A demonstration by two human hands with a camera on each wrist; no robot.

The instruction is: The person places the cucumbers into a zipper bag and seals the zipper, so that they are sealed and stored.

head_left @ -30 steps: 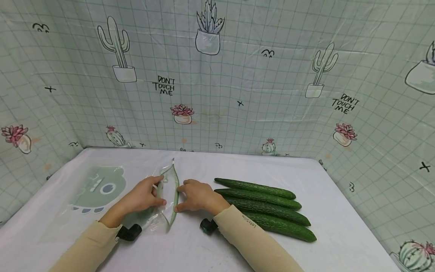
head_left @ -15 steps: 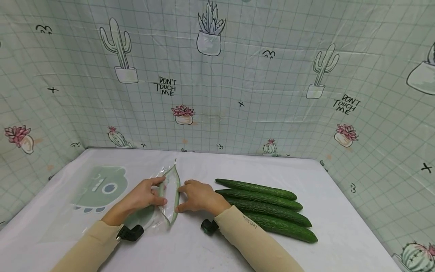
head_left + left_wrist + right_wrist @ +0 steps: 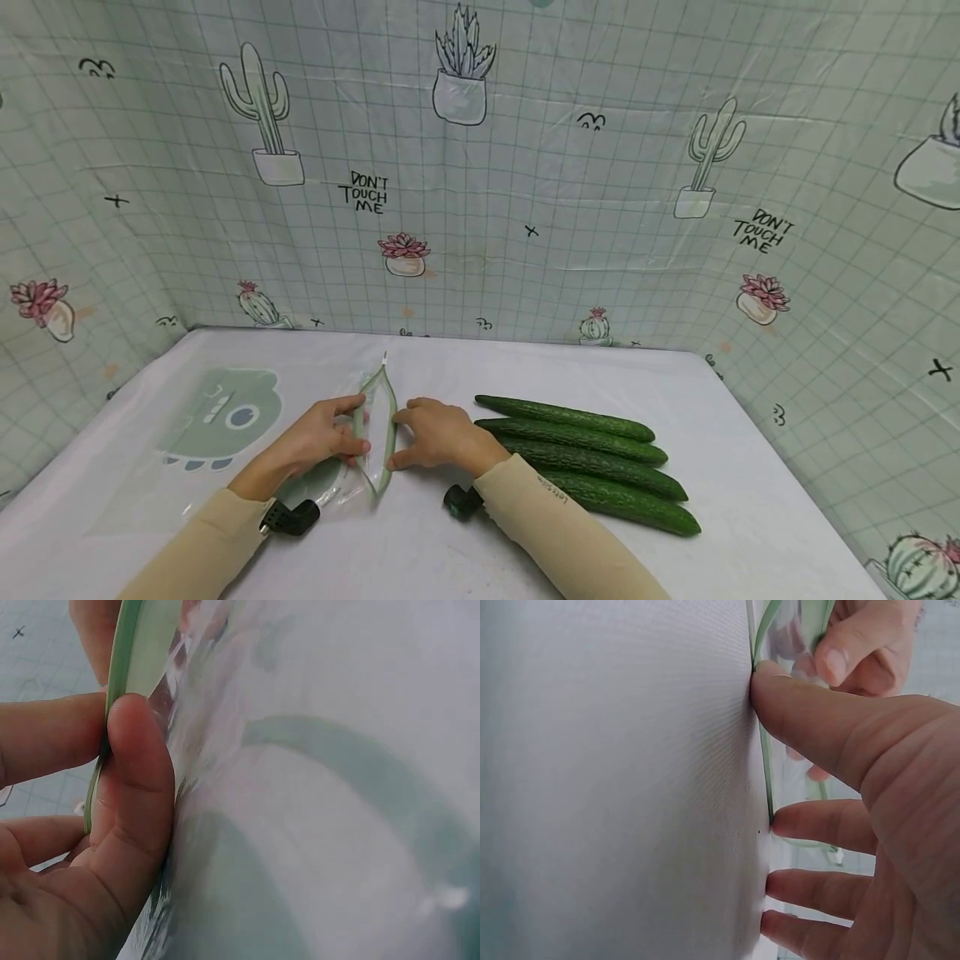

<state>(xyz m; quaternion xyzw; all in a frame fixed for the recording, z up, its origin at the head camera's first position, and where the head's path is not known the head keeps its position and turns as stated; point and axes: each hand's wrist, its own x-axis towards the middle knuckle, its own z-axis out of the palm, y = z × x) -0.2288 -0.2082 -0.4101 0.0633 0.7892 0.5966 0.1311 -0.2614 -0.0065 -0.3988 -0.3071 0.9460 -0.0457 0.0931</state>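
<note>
A clear zip bag printed with a green cartoon creature lies flat at the left of the table, its green-edged mouth parted into a pointed oval. At the upper lip, my left hand pinches the green strip between thumb and fingers; the left wrist view shows the fingers bent over that strip. My right hand rests its spread thumb and fingertips along the opposite lip, close against the tabletop. In the right wrist view the thumb and index finger touch this strip well apart.
Several long green cucumbers lie side by side to the right, beyond my right forearm. The white table meets a cactus-printed cloth at its back and sides. Black wrist cameras sit under both wrists.
The left hand has drawn the upper lip slightly, and the bag's mouth looks a little narrower and more evenly parted. The right hand stays in place, and the cucumbers have not moved.
</note>
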